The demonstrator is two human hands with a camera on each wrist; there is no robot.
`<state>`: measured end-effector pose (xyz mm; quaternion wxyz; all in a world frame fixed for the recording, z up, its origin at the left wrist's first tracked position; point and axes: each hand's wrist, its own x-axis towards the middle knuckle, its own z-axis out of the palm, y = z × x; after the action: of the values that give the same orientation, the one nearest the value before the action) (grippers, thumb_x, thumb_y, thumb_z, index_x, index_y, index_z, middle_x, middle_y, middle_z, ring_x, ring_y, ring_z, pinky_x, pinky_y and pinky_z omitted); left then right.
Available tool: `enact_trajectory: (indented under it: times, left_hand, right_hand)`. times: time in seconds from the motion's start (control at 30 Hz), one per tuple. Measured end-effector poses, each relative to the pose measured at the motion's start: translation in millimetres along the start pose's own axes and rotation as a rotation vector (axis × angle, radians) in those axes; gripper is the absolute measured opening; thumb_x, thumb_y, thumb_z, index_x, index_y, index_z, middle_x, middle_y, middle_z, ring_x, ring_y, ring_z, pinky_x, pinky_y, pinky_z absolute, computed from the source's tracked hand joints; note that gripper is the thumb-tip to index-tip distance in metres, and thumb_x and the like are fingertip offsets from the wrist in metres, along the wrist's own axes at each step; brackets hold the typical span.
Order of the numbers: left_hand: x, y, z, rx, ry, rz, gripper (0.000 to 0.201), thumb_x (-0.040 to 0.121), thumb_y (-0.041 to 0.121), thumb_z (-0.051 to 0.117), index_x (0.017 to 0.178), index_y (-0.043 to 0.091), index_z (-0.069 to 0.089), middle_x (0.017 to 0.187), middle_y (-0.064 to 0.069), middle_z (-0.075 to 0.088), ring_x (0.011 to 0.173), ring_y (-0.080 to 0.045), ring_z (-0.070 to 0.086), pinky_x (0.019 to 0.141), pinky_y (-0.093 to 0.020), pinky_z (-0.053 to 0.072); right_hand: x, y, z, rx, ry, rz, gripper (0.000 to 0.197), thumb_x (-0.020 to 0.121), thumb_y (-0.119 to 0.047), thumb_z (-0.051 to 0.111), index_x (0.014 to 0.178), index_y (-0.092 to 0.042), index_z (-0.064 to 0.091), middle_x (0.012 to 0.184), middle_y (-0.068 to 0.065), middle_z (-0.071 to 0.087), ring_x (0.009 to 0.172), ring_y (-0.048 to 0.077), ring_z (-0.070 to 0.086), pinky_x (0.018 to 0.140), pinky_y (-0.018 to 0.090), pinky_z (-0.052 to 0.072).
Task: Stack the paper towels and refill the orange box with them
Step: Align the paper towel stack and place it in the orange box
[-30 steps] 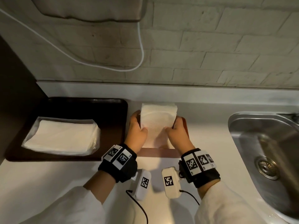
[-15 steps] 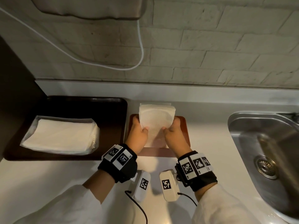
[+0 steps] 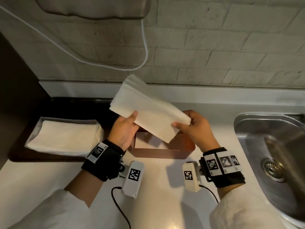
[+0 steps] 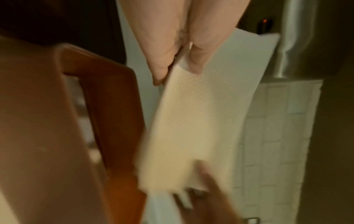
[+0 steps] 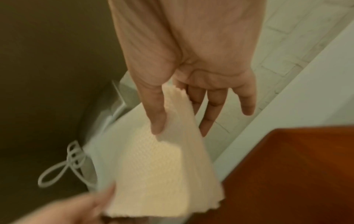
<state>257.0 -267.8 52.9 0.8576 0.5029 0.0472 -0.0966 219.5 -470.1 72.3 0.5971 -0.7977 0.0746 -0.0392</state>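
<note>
A stack of white paper towels point(image 3: 146, 111) hangs tilted in the air above the orange box point(image 3: 165, 152), which stands open on the counter. My left hand point(image 3: 127, 128) pinches the stack's left edge, thumb on top. My right hand point(image 3: 189, 124) pinches its right edge. In the left wrist view thumb and fingers clamp the paper towels point(image 4: 201, 113) beside the orange box's rim point(image 4: 107, 97). In the right wrist view the thumb presses the paper towels point(image 5: 161, 174) against the fingers, with the orange box point(image 5: 298, 174) at lower right.
A second pile of paper towels in clear wrap point(image 3: 66, 138) lies on a dark tray point(image 3: 41, 156) at the left. A steel sink point(image 3: 272, 146) is set in the counter at the right. A white cable point(image 3: 145, 47) hangs down the brick wall behind.
The stack was standing on end inside the orange box with both hands at its sides. Now both hands have lifted it clear of the box and tilted it towards the back left.
</note>
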Motion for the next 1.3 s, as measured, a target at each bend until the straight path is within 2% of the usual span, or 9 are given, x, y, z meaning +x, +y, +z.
enact_trajectory:
  times: [0.2,0.3,0.37,0.6,0.77,0.93,1.07,1.2,1.3]
  left_hand:
    - [3,-2,-18,0.372,0.253,0.287,0.094,0.073,-0.001,0.07,0.143,0.03,0.015,0.152,-0.001,0.022,0.132,-0.006,0.027,0.111,-0.037,0.028]
    - [-7,-5,-1,0.598,-0.043,0.38,0.085,0.071,0.001,0.07,0.134,0.04,0.029,0.144,0.004,0.035,0.128,0.002,0.037,0.109,-0.026,0.033]
    - [-12,-16,11,0.746,-0.228,0.332,0.078,0.071,0.007,0.066,0.13,0.045,0.033,0.141,0.002,0.041,0.128,-0.008,0.042,0.109,-0.035,0.037]
    - [-8,-37,21,0.683,-0.061,0.189,0.031,0.086,0.004,0.057,0.111,0.023,0.052,0.112,-0.001,0.062,0.111,-0.019,0.058,0.098,-0.037,0.045]
    - [-6,-30,14,0.589,-0.037,0.245,0.03,0.091,0.002,0.048,0.118,0.014,0.046,0.113,-0.004,0.059,0.106,-0.015,0.057,0.089,-0.016,0.045]
    - [-9,-25,20,0.627,-0.049,0.297,0.044,0.09,-0.005,0.044,0.131,0.007,0.031,0.116,0.0,0.049,0.101,0.001,0.05,0.085,-0.002,0.04]
    - [-7,-33,17,0.68,-0.05,0.19,0.056,0.089,-0.007,0.042,0.138,0.008,0.019,0.135,-0.013,0.04,0.126,-0.022,0.041,0.108,-0.033,0.034]
    - [-5,-31,19,0.693,-0.038,0.179,0.055,0.089,-0.005,0.045,0.136,0.01,0.021,0.127,-0.007,0.042,0.122,-0.02,0.043,0.093,-0.015,0.038]
    - [-6,-12,23,0.713,-0.095,0.303,0.075,0.08,-0.007,0.058,0.139,0.016,0.017,0.131,-0.007,0.038,0.122,-0.017,0.042,0.1,-0.022,0.037]
  right_hand:
    - [-3,-31,-13,-0.219,0.161,-0.249,0.028,0.072,-0.013,0.075,0.099,-0.012,0.064,0.092,-0.002,0.065,0.083,0.007,0.057,0.076,0.004,0.043]
    - [3,-32,-2,-0.456,0.12,-0.337,0.035,0.07,-0.017,0.076,0.1,-0.023,0.06,0.095,-0.012,0.065,0.092,0.008,0.06,0.106,0.042,0.035]
    - [4,-28,8,-0.603,0.078,-0.356,0.043,0.068,-0.02,0.075,0.104,-0.028,0.054,0.099,-0.01,0.068,0.099,0.012,0.061,0.113,0.047,0.017]
    - [5,-14,24,-0.58,0.14,-0.434,0.07,0.064,-0.025,0.078,0.124,-0.026,0.043,0.113,-0.005,0.063,0.111,0.017,0.053,0.109,0.05,0.026]
    - [-12,14,31,0.063,0.08,-0.052,0.06,0.086,-0.013,0.059,0.137,-0.01,0.028,0.134,0.007,0.047,0.119,0.014,0.051,0.103,0.04,0.043]
    - [-15,22,43,0.001,0.027,-0.018,0.032,0.095,-0.012,0.041,0.127,-0.009,0.039,0.099,-0.014,0.052,0.089,-0.006,0.05,0.071,0.003,0.043]
    - [-15,31,50,0.002,-0.023,0.062,0.036,0.095,-0.007,0.039,0.13,-0.007,0.033,0.112,0.001,0.049,0.098,0.008,0.05,0.09,0.024,0.045]
    - [-10,35,54,-0.019,0.024,0.038,0.026,0.094,-0.005,0.039,0.12,-0.004,0.037,0.095,-0.002,0.049,0.095,0.015,0.05,0.089,0.032,0.043]
    - [-8,35,53,-0.027,0.017,0.021,0.024,0.094,-0.004,0.039,0.118,-0.003,0.039,0.088,-0.011,0.046,0.093,0.014,0.05,0.082,0.027,0.041]
